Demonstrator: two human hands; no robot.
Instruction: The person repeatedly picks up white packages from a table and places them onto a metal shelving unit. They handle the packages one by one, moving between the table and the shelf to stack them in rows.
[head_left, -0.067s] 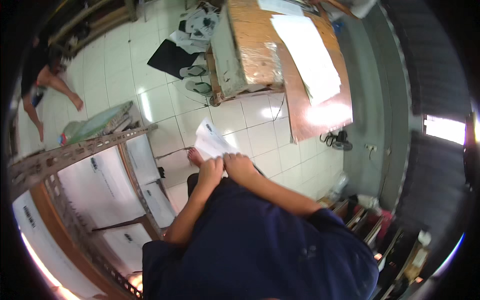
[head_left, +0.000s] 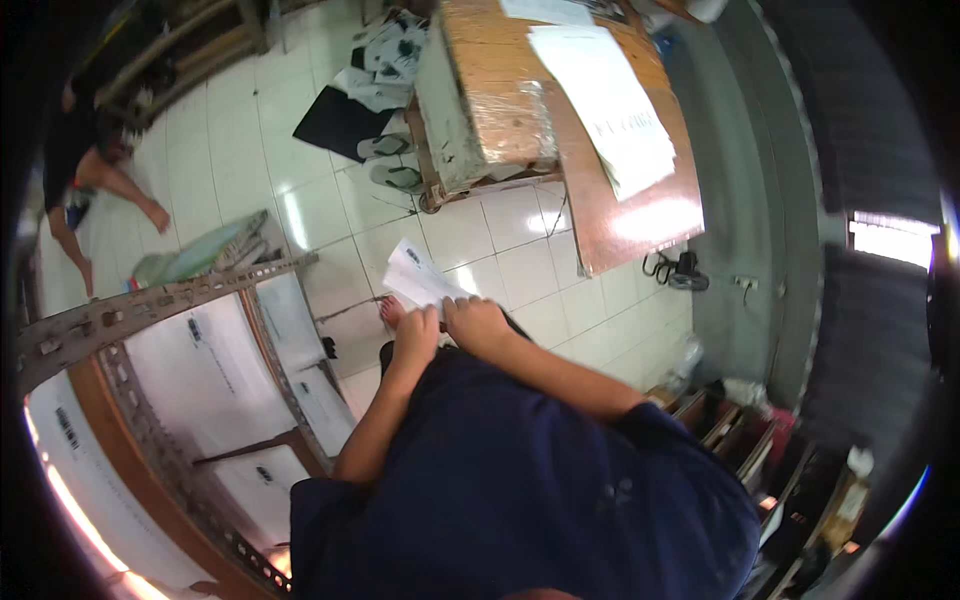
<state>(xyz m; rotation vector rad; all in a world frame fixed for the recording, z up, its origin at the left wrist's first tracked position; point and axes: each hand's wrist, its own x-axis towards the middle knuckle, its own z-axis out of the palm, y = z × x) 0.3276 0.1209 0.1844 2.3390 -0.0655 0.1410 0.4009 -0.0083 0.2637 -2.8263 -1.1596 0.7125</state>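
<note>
In front of my body I hold a white printed sheet of paper (head_left: 416, 275) by its near edge, with its far end pointing away over the floor. My left hand (head_left: 416, 334) pinches the edge with its fingers closed. Right beside it, my right hand (head_left: 477, 324) is closed on the same edge, thumb toward the left hand. Small dark print shows on the sheet. The part of the sheet under my fingers is hidden.
A rack (head_left: 100, 325) with several printed white sheets stands at my left. Ahead, a wooden table (head_left: 625, 235) carries a paper stack (head_left: 605, 105). Sandals (head_left: 397, 178) and a black sheet (head_left: 340, 122) lie on the tiled floor. Another person (head_left: 100, 170) sits far left.
Both hands have shifted slightly with the sheet, which now looks more bent near its far end. The whole view has moved a little.
</note>
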